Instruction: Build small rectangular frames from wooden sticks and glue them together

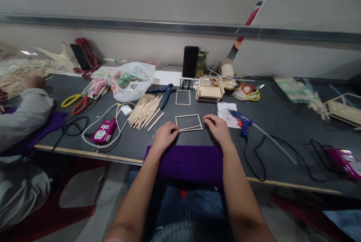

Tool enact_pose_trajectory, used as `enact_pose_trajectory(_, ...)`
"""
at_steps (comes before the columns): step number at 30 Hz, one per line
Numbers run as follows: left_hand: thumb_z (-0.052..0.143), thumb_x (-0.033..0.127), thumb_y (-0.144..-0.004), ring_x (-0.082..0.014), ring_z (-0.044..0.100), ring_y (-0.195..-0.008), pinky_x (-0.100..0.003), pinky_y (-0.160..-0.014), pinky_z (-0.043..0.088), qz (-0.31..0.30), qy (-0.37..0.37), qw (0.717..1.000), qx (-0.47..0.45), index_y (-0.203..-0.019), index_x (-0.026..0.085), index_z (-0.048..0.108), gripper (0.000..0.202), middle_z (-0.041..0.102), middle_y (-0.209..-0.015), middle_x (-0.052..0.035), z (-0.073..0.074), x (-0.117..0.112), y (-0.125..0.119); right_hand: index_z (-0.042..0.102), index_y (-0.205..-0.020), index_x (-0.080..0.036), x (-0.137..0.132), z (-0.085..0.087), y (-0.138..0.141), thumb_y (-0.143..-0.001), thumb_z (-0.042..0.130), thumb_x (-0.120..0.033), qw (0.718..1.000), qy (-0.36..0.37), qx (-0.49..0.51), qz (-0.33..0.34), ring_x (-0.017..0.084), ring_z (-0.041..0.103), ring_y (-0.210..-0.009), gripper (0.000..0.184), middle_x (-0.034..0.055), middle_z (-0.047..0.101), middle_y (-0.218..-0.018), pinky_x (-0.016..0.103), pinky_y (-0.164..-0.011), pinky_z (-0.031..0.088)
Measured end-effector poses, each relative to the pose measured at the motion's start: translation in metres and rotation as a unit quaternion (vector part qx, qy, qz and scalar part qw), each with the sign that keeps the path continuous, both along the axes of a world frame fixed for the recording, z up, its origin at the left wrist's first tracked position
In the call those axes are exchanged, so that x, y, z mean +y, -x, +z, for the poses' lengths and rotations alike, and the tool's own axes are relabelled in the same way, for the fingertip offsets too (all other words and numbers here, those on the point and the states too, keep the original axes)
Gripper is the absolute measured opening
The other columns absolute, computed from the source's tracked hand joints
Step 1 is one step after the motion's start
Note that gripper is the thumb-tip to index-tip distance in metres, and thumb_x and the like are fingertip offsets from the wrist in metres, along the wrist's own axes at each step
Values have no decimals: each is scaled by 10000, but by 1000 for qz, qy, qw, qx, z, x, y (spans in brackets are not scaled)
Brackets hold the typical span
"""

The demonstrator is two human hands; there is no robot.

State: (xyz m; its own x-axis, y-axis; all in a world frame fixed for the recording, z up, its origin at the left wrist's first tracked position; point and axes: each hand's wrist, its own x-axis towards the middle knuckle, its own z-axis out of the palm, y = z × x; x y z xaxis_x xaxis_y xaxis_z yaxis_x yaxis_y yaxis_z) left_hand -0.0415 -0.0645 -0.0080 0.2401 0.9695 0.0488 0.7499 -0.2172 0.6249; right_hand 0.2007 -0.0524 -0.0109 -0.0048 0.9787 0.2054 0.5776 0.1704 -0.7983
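My left hand (166,136) pinches the left end of a thin wooden stick (189,128), which lies at a slight slant inside the near edge of a rectangular stick frame (187,115). Just beyond the frame's right side is my right hand (217,127), its fingers loosely bent and a little apart, with nothing visible in them. A second, smaller stick frame (183,104) lies farther back. Left of my hands is a spread pile of wooden sticks (145,110). Behind on the right stands a small wooden stick model (209,93).
A blue glue gun (242,119) rests on paper to the right, its cord trailing frontward. Blue cutters (167,95), a plastic bag (134,82) and a pink cabled box (104,131) lie leftward. A phone (190,61) stands behind. A co-worker's sleeve (28,114) reaches in at left.
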Motion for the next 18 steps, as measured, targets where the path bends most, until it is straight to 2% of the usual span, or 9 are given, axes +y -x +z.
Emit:
enact_pose_trajectory(5, 601, 216, -818, -153, 563, -738, -264, -653, 379, -5, -7, 1000, 11, -812, 209, 698, 98, 622, -833, -14, 1, 18, -1, 679, -1060, -213, 6, -13, -3, -755, 643, -263, 997, 43, -30, 60, 178, 598, -806, 311, 35, 615, -892, 319, -785, 469)
enact_pose_trajectory(10, 625, 200, -794, -134, 541, -696, -254, -653, 385, 1, 12, 999, -45, -801, 198, 689, 64, 601, -780, -1, -4, 22, 2, 693, -1033, -220, 5, -17, 2, -799, 629, -247, 991, 47, -100, 76, 188, 593, -813, 244, 40, 595, -864, 315, -765, 459)
enact_pose_trajectory(15, 637, 185, -783, -126, 537, -693, -246, -654, 388, 12, 16, 997, -71, -788, 192, 680, 44, 601, -774, 3, -10, 20, 5, 703, -991, -194, 9, -8, 7, -906, 500, -226, 981, 7, -180, 72, 203, 573, -879, 222, 76, 608, -908, 314, -788, 436)
enact_pose_trajectory(18, 640, 192, -781, -126, 544, -700, -246, -663, 397, 13, 15, 997, -77, -791, 195, 682, 44, 605, -776, 2, -11, 20, 5, 707, -895, -189, 16, 5, 11, -890, 524, -177, 949, -32, -290, 121, 217, 540, -903, 183, 92, 608, -919, 305, -750, 414)
